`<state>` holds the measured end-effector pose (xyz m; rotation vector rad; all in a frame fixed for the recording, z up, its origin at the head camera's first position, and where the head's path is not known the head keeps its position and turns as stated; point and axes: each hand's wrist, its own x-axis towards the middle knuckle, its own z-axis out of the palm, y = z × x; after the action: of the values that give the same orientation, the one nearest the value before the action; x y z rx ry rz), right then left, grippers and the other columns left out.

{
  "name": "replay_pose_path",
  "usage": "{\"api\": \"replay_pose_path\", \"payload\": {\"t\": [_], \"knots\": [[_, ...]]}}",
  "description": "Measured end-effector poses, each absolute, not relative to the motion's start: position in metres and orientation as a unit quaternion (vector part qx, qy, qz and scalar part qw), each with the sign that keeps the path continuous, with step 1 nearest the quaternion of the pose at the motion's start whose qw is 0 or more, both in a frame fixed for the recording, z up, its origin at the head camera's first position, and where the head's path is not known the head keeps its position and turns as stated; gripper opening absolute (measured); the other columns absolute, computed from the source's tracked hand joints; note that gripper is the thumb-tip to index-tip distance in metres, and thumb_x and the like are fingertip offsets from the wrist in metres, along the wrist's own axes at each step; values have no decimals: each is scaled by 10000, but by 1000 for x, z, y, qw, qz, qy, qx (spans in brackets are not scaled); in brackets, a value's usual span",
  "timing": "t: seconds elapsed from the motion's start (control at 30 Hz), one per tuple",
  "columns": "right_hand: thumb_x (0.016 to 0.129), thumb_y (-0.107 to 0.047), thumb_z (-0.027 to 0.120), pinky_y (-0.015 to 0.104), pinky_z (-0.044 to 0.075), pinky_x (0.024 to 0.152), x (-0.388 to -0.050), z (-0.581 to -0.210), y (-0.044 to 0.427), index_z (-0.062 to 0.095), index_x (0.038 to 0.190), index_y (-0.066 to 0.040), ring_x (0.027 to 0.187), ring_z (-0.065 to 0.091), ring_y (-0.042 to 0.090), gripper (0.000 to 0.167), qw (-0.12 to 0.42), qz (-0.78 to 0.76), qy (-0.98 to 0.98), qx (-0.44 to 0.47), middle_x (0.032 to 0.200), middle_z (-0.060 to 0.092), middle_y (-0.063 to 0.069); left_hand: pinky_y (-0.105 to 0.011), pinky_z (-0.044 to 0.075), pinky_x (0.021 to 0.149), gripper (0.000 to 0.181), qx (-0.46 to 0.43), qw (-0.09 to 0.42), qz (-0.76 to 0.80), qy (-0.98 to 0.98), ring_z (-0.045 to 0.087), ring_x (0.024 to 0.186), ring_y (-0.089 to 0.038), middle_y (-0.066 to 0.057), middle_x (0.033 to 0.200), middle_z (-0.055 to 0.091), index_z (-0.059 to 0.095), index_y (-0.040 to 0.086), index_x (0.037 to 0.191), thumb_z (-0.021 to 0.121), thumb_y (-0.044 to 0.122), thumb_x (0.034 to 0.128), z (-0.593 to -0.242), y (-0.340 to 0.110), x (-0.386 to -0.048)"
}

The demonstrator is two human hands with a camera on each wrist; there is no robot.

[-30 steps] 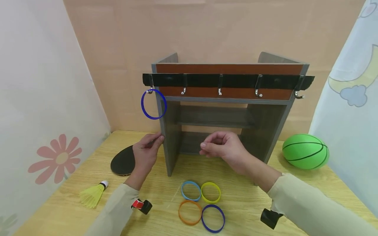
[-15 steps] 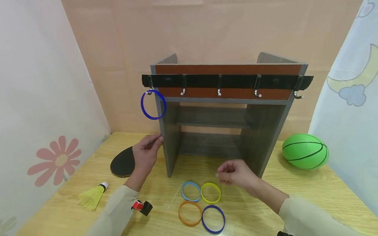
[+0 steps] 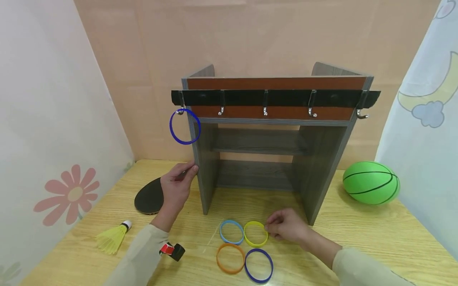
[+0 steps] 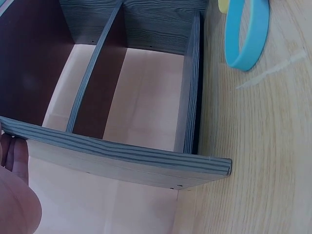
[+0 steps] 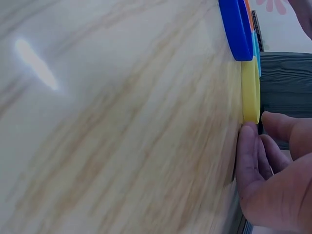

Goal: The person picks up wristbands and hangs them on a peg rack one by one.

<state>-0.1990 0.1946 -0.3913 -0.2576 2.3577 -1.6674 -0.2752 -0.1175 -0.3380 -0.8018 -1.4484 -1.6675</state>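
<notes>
My left hand grips the front edge of the grey wooden shelf's left side panel; in the left wrist view its fingers lie against the panel's outer face. My right hand is low over the table at the right rim of a yellow wristband. In the right wrist view the fingertips touch the yellow band's end, with the thumb slightly apart. Light blue, orange and dark blue wristbands lie beside it. Another blue wristband hangs from the leftmost hook.
A black strip with several metal hooks crosses the shelf's front. A black table tennis paddle and a yellow shuttlecock lie on the left. On the right sits a green ball. Walls stand behind and at both sides.
My right hand has come down from in front of the shelf to the yellow wristband's right rim. My left hand stays on the side panel. The wristbands have not moved.
</notes>
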Motion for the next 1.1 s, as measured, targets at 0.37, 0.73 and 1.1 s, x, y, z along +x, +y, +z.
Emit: {"api": "replay_pose_path", "payload": {"t": [0.37,0.73,1.1], "knots": [[809,-100,742,326,542,570,-196,-393,183,651,846,37,626,602,185,169,78,-526,846,-49,705,622,78,-275,559,723,176,-311,383,-650,-578,657,805,-174,-177,863,672,681,-130,978,696,-26,837,-340,-118,-277],[784,-39,712,300,502,522,-197,-392,181,628,816,3,592,561,171,99,74,-515,852,-54,668,580,65,-227,553,701,163,-320,397,-649,-565,654,785,-145,-149,848,680,663,-163,973,673,-116,817,-339,-118,-278],[812,-37,669,277,473,525,-195,-392,187,589,883,26,604,523,171,124,109,-553,825,-46,704,558,86,-240,558,689,154,-320,392,-648,-569,651,787,-148,-163,840,675,674,-145,971,677,-90,827,-340,-118,-278]]}}
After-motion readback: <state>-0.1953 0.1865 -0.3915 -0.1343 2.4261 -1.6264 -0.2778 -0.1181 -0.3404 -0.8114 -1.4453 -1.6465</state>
